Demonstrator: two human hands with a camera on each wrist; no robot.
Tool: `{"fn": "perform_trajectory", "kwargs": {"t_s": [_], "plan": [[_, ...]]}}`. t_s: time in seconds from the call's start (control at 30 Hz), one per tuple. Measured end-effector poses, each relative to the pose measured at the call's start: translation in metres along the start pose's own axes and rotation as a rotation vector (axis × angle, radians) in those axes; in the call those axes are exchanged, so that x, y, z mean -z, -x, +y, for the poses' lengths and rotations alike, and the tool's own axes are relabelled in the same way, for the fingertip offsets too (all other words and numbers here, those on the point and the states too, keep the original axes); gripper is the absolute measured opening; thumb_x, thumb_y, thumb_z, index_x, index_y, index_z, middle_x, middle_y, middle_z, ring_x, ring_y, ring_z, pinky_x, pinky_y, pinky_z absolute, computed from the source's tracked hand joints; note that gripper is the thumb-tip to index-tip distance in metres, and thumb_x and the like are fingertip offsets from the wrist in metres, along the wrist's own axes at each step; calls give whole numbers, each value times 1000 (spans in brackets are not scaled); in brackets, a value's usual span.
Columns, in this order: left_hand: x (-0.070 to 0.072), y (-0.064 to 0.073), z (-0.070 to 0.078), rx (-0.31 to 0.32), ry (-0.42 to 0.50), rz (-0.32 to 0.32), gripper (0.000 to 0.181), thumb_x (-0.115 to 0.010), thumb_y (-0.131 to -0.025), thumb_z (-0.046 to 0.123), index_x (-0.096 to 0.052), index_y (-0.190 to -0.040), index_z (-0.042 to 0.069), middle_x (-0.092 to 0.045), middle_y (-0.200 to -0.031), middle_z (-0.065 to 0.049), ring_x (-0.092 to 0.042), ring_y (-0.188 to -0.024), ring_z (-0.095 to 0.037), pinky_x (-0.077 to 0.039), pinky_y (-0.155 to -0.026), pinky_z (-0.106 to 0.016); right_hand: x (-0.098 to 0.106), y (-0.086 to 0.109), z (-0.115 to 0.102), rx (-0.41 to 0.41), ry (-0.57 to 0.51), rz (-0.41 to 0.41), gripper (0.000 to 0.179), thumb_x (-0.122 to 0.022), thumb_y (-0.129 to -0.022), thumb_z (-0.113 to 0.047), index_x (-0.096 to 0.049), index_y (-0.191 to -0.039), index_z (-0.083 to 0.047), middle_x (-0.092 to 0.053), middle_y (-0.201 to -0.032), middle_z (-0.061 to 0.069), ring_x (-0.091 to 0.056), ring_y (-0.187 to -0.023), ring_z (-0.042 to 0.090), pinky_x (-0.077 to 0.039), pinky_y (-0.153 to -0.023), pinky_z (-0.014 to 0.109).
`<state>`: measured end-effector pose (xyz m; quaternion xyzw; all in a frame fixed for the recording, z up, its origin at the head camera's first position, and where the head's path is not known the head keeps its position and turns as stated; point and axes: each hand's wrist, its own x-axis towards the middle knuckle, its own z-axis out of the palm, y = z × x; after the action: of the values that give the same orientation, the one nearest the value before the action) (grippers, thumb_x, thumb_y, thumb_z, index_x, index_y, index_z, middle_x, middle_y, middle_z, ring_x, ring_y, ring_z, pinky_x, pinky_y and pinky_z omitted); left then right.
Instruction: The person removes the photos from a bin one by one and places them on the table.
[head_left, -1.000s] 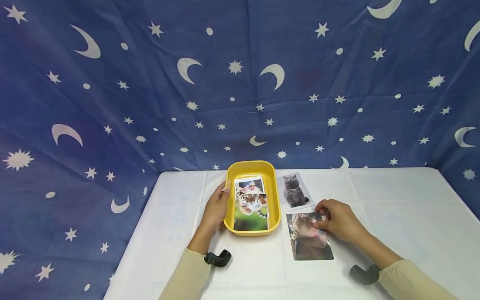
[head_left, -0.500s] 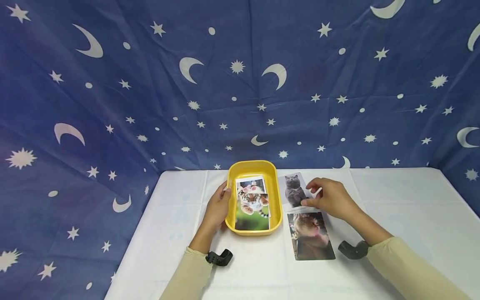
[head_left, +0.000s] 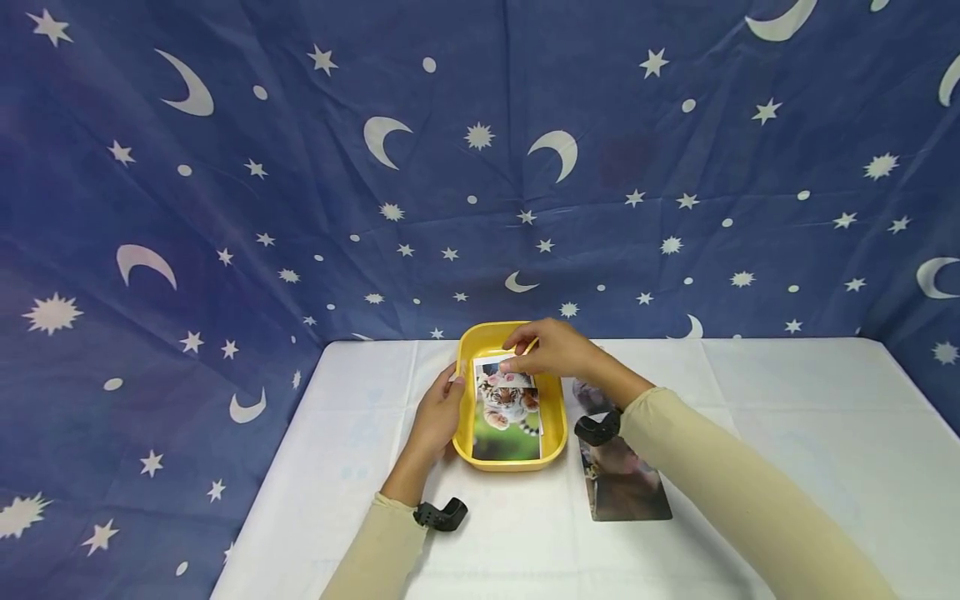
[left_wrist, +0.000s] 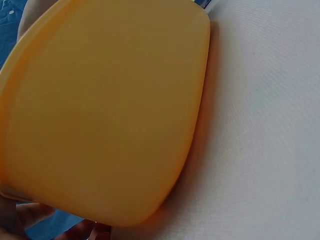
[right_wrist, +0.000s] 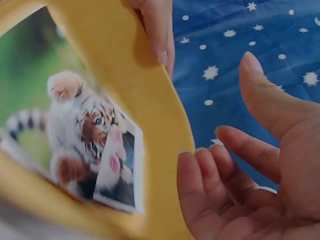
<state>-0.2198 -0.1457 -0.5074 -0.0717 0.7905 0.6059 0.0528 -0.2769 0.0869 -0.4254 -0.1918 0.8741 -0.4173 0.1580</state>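
My left hand point(head_left: 437, 412) grips the left side of a yellow plastic tray point(head_left: 554, 429), thumb at the rim. Inside the tray lies a tiger cub photo card point(head_left: 504, 437), overlapping another card with pink flowers point(right_wrist: 126, 175). Over the tray's upper right part hovers my right hand point(head_left: 555, 350), its thumb and fingers apart with nothing between them in the right wrist view. On the cloth to the right are a grey cat card point(head_left: 591, 398), mostly hidden by my right arm, and a brownish animal card point(head_left: 628, 493). The left wrist view is mostly filled by the tray's outer wall point(left_wrist: 105, 110).
A white cloth point(head_left: 517, 533) covers the table. Behind and to the left hangs a blue curtain point(head_left: 465, 167) with white moons and stars. Each wrist wears a black band, the left one point(head_left: 441, 515) near the sleeve cuff.
My right hand has left the brownish card, passed over the grey cat card and moved left to above the tray. Left hand, tray and cards stay put.
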Motion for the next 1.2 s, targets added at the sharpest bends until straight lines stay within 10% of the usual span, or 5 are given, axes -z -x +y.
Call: {"fn": "perform_trajectory", "kwargs": {"t_s": [0.57, 0.8, 1.2], "plan": [[0, 0, 2, -10, 14, -31, 49, -45, -110, 36, -42, -157, 25, -62, -134, -13, -65, -114, -27, -54, -100, -44, -41, -45, 4, -77, 268, -165, 33, -83, -85, -43, -82, -97, -12, -77, -89, -2, -65, -83, 12, -56, -81, 29], [1, 0, 0, -11, -13, -15, 49, -44, -110, 36, -41, -157, 24, -62, -134, -13, -64, -117, -28, -52, -101, -45, -50, -44, 6, -166, 211, -159, 26, -85, -85, -35, -80, -94, -12, -75, -84, 0, -72, -68, 25, -60, -67, 33], [1, 1, -1, -17, -19, -21, 49, -44, -110, 36, -41, -157, 23, -61, -137, -14, -62, -119, -29, -51, -103, -46, -51, -35, 3, -61, 237, -186, 12, -85, -85, -25, -84, -92, -15, -78, -85, -4, -68, -66, 14, -56, -66, 25]]}}
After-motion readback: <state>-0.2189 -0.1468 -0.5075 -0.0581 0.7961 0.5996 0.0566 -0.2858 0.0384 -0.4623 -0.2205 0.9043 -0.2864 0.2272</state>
